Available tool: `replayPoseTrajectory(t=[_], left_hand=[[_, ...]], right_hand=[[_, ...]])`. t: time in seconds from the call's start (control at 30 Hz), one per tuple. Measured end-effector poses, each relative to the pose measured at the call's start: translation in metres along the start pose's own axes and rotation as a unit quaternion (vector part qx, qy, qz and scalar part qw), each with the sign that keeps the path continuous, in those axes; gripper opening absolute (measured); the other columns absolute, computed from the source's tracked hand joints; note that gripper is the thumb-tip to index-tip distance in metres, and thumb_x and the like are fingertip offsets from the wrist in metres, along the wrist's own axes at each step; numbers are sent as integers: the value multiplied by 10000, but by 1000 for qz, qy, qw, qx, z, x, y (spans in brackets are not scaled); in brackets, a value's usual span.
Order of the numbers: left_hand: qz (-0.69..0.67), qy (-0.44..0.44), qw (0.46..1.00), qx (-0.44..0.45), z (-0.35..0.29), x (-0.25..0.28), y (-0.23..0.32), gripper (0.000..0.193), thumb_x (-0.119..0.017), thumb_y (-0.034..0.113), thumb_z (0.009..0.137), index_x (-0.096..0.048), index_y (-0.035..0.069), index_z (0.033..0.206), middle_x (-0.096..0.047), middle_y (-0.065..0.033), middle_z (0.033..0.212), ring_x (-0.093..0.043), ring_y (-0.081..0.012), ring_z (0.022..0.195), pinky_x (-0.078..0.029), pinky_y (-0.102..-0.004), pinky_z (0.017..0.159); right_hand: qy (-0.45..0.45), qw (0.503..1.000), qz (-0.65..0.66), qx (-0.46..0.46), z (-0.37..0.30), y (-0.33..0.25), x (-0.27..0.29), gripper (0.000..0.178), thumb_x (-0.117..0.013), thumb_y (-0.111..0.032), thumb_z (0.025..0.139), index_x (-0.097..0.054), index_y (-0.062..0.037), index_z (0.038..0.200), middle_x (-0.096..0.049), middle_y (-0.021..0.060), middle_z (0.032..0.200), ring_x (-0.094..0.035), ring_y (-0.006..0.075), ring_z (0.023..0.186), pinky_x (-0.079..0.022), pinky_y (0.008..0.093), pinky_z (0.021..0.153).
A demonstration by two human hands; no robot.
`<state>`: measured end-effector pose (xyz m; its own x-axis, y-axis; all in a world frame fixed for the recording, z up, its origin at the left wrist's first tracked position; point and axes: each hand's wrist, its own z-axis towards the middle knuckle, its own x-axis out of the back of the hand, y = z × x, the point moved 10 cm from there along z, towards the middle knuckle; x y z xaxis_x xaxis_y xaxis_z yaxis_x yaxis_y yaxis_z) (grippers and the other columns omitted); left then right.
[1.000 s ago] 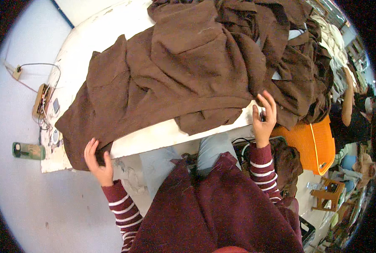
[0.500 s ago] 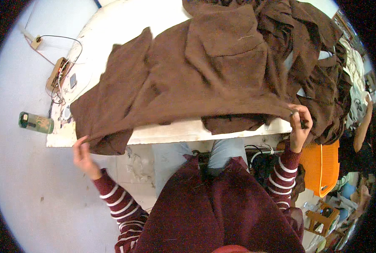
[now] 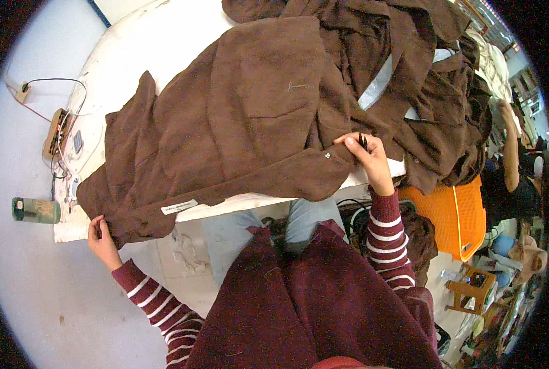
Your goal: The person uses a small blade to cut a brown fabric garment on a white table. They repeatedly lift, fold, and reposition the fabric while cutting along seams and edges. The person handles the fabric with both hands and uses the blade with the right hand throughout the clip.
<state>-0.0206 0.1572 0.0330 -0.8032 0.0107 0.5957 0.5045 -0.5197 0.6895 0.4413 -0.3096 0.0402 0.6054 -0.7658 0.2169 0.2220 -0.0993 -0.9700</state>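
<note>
Forearm angled outward, the left hand [image 3: 105, 247] pinches the garment [image 3: 250, 117] at the table's [image 3: 136, 58] near left corner; the right hand [image 3: 374, 161], forearm straight ahead, pinches it by the near edge.

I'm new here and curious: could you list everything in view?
Garment: one, brown, near table edge
Label: one, white, on garment
Cloth pile: one, brown, table's right
Table: one, white, under cloth
Power strip: one, brown, table's left
Boxy object: one, green, left corner
Basket: one, orange, right of table
Stool: one, brown, lower right
Co-worker: one, dark clothing, right edge
Clutter: uncountable, mixed, blurred at right
Pointed tool: one, black, right hand
Left hand: one, maroon sleeve, garment's left end
Right hand: one, maroon sleeve, garment's right end
</note>
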Motion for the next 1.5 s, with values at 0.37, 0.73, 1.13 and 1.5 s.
replayPoseTrajectory(t=[0.37,0.73,1.13,1.5], left_hand=[[-167,-283,863,-384,-161,-151,352,478,-718,72,678,-614,64,1145,-592,-114,1027,-576,-282,996,-445,-388,933],[-442,-3,891,102,-70,-63,129,412,-594,166,897,-508,-17,1255,-577,-76,1202,-537,-206,1091,-376,-301,962],[-458,2,856,239,-67,-58,80,561,-617,280,919,-422,-8,1359,-520,-54,1272,-467,-168,1135,-328,-340,953],[-33,146,969,-196,186,54,227,279,-568,267,937,-652,40,1075,-619,-80,1061,-557,-158,900,-420,-269,790]], right_hand=[[-173,891,-203,368,-70,-146,-119,252,-740,-174,695,-717,-154,945,-682,2,806,-652,195,713,-493,323,607],[156,970,-126,137,-5,-68,-13,292,-719,-119,780,-687,-42,1059,-654,108,1027,-611,222,996,-445,309,901],[202,892,-372,159,59,-80,-24,565,-746,-207,749,-553,-186,1280,-578,109,1234,-568,310,1115,-481,373,900],[369,703,-561,234,151,-236,108,262,-551,-106,810,-683,-78,1035,-687,138,1001,-639,311,977,-503,395,833]])
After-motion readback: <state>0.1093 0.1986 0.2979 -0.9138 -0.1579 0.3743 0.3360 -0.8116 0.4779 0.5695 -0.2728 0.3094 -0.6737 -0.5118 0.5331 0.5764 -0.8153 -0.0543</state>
